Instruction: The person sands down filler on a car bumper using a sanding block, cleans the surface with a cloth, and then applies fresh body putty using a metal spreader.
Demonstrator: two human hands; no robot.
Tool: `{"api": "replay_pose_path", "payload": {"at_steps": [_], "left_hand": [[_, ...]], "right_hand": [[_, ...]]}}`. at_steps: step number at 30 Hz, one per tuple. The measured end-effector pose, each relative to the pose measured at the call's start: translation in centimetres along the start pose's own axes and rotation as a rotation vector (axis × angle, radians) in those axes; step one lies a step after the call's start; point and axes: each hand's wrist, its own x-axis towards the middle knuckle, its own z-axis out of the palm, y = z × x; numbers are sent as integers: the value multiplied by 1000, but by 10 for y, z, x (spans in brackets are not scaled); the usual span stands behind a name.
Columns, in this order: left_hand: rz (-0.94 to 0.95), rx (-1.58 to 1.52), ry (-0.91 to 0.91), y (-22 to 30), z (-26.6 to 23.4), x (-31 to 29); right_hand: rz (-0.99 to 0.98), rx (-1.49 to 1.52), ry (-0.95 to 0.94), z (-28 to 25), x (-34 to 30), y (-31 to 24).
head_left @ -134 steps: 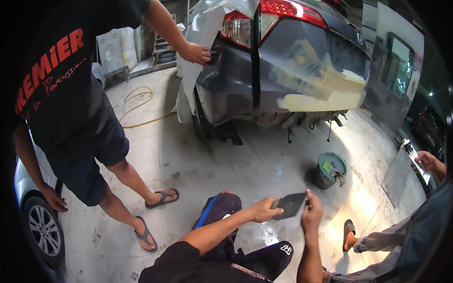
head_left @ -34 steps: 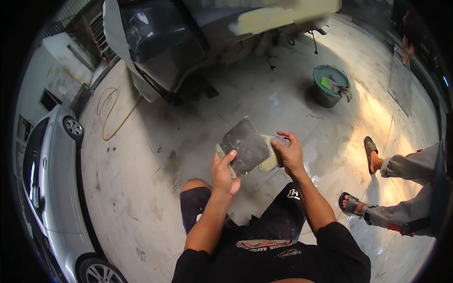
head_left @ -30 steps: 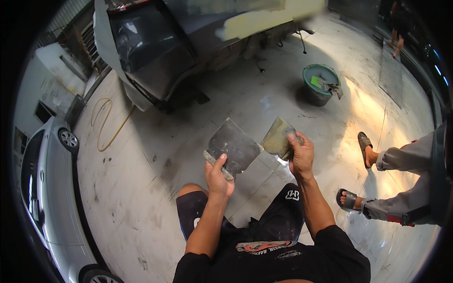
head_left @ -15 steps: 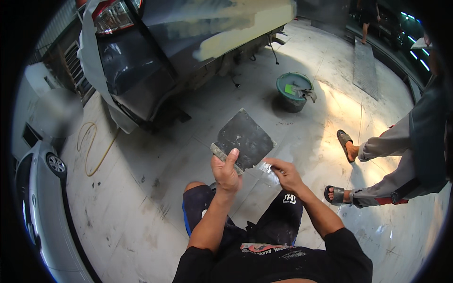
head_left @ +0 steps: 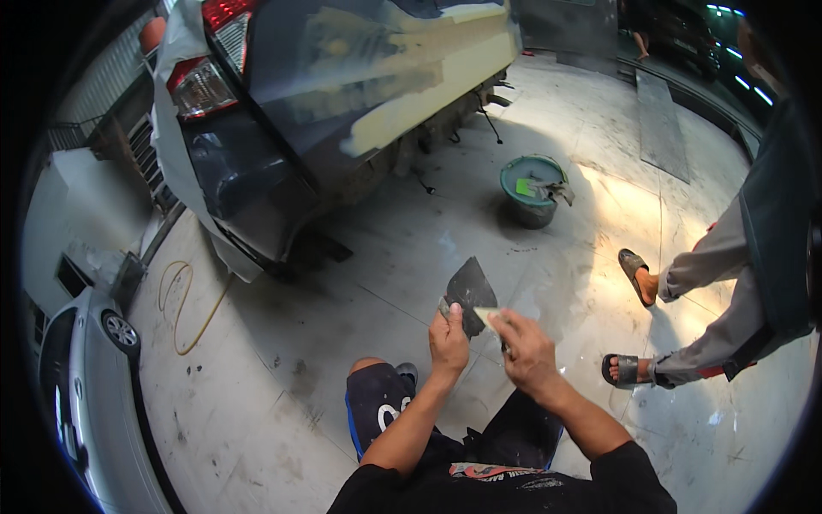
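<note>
My left hand (head_left: 449, 344) is closed round the edge grip of a dark, squarish putty board (head_left: 469, 284), its thumb lying on the near face. The board is tilted, so it shows as a narrow diamond. My right hand (head_left: 526, 353) grips a flat putty spreader (head_left: 485, 317), whose pale tip points at the board's right side. Whether the tip touches the board I cannot tell. Most of the spreader is hidden by my fingers.
A dark car (head_left: 257, 163) with cream filler patches (head_left: 411, 103) stands ahead on the left. A bucket (head_left: 528, 210) with a cloth on its rim sits beyond my hands. A person in sandals (head_left: 634, 370) stands at right. A yellow hose (head_left: 204, 319) and silver car (head_left: 94, 394) are left.
The board has turned from nearly face-on to edge-tilted, and both hands have shifted slightly right and down. The spreader, shiny before, now shows a pale tip close to the board.
</note>
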Motion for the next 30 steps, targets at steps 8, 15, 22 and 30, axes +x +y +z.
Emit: {"api": "replay_pose_path", "payload": {"at_steps": [8, 15, 22, 30], "left_hand": [[197, -88, -29, -3, 16, -11], [247, 320, -272, 42, 1, -7], [94, -351, 3, 8, -34, 47], [-15, -180, -208, 30, -32, 79]], "right_hand": [[80, 122, -57, 17, -11, -8], [696, 482, 41, -10, -29, 109], [800, 879, 391, -89, -28, 134], [406, 483, 727, -206, 20, 118]]}}
